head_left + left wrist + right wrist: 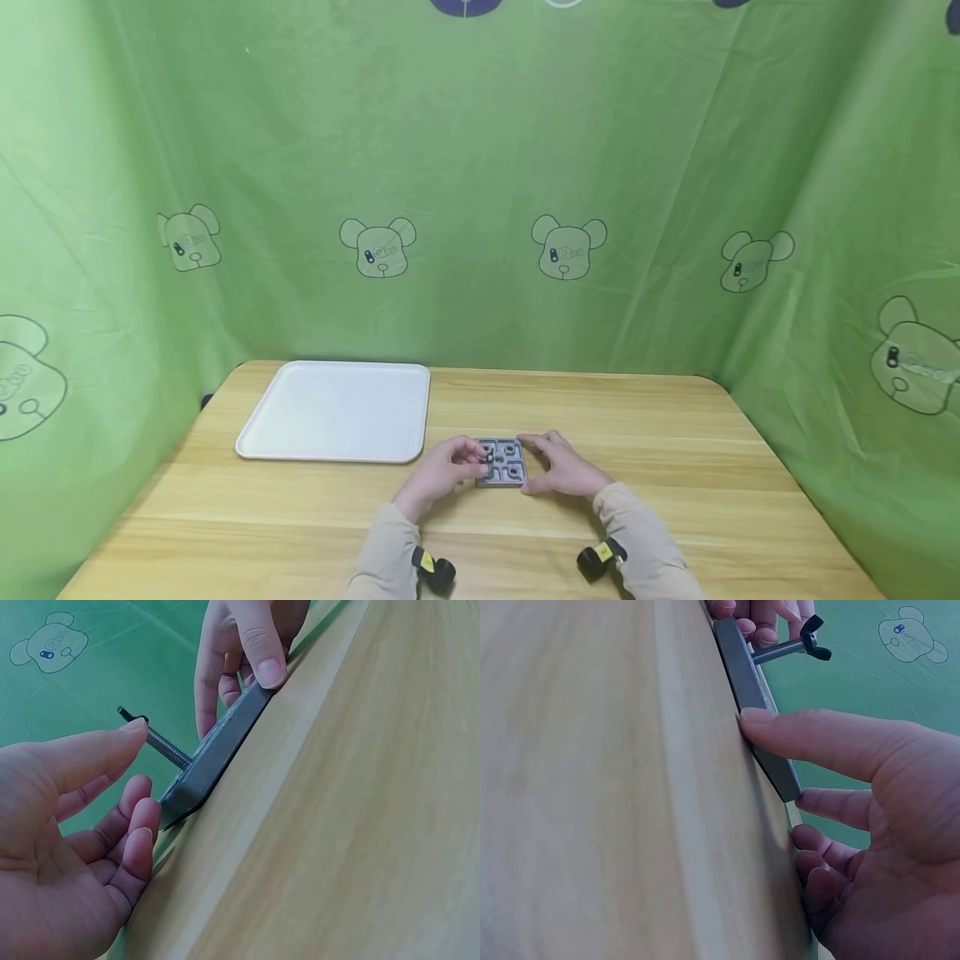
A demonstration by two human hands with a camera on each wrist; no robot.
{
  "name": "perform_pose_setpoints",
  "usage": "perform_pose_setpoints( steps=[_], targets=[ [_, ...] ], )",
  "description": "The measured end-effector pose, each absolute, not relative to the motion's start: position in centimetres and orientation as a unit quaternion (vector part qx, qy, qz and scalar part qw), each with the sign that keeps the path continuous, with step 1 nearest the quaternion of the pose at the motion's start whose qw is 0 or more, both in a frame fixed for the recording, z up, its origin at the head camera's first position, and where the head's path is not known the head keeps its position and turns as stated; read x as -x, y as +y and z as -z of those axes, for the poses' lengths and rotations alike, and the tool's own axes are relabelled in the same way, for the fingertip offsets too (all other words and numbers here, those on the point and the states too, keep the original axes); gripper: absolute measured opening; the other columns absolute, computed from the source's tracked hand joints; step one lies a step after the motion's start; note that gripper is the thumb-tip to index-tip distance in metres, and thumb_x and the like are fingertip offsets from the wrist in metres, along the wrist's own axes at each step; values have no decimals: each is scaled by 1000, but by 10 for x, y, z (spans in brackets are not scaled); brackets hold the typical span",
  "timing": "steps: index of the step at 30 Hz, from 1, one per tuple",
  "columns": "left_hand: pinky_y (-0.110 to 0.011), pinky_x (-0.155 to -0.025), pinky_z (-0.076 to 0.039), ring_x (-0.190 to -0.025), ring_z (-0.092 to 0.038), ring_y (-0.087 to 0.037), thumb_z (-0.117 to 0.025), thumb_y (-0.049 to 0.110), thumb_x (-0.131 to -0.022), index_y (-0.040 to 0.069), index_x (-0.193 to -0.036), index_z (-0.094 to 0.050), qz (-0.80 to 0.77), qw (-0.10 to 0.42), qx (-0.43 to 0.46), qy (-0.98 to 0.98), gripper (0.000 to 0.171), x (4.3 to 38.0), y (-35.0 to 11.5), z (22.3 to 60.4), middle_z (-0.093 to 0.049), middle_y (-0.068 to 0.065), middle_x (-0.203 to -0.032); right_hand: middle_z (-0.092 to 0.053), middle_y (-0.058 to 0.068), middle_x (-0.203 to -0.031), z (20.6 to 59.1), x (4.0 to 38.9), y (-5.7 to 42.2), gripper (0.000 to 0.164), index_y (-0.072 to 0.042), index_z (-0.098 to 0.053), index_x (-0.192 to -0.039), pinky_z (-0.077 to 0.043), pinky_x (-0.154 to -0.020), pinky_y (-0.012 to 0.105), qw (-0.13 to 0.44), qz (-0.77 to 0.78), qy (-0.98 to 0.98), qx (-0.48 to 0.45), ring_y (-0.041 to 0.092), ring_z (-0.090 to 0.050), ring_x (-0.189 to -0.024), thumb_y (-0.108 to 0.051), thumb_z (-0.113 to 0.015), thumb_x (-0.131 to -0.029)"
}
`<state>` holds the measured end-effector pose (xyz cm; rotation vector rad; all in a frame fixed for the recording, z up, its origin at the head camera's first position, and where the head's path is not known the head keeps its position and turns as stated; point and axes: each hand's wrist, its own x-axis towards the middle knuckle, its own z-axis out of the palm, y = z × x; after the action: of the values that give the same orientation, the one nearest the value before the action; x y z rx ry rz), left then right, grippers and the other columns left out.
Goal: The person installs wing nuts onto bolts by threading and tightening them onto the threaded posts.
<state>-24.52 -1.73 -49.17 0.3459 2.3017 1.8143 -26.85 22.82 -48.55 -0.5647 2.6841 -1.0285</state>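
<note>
A grey square metal plate (510, 462) with recessed slots and holes in its face lies on the wooden table. From it rises a threaded wing screw (781, 650) with black wings, upright to the plate. My left hand (446, 472) pinches the screw's winged top near the plate's left side, thumb against one wing. Its other fingers curl loosely beside the plate's edge. On the opposite side, my right hand (562, 468) grips the plate, with the thumb on the near edge and a finger at the far corner. Part of the winged top is hidden by my left fingers in the head view.
A white tray (337, 412) stands on the table (637, 417) to the back left of the plate. Green curtains (480, 150) printed with bear heads hang behind the table and along both sides. A black wrist camera (441, 575) is strapped to my left sleeve, another (592, 565) to my right.
</note>
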Motion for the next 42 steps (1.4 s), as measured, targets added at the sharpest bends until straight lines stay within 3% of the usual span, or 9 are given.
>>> perform_pose_setpoints(
  steps=[18,25,33,42],
  targets=[
    [-24,-61,-43,-77,-51,-12,-71,16,-85,7,-107,-67,-595,92,-118,789,24,247,-11,493,-62,-7,-92,-47,15,-120,479,264,226,87,-9,-45,-144,-35,-105,63,110,354,910,188,31,-48,-115,-25,-84,-67],
    [-25,-68,-42,-82,-51,-13,-69,13,-87,4,-109,-67,-592,76,-126,792,24,248,-8,497,-65,-12,-96,-47,15,-119,482,266,228,88,-8,-45,-144,-36,-104,62,111,352,910,191,30,-48,-113,-26,-84,-67],
    [-28,-77,-43,-85,-53,-13,-70,14,-86,4,-105,-67,-588,77,-122,796,22,248,-6,496,-64,-7,-93,-48,13,-119,485,269,229,88,-10,-45,-144,-36,-104,62,111,354,909,191,29,-48,-114,-27,-84,-67],
    [-24,-69,-43,-80,-52,-13,-71,15,-86,2,-109,-63,-601,87,-110,787,28,246,-8,494,-62,-5,-91,-48,13,-120,489,271,230,89,-12,-45,-144,-36,-103,62,113,350,910,191,29,-48,-115,-29,-85,-67]
  ],
)
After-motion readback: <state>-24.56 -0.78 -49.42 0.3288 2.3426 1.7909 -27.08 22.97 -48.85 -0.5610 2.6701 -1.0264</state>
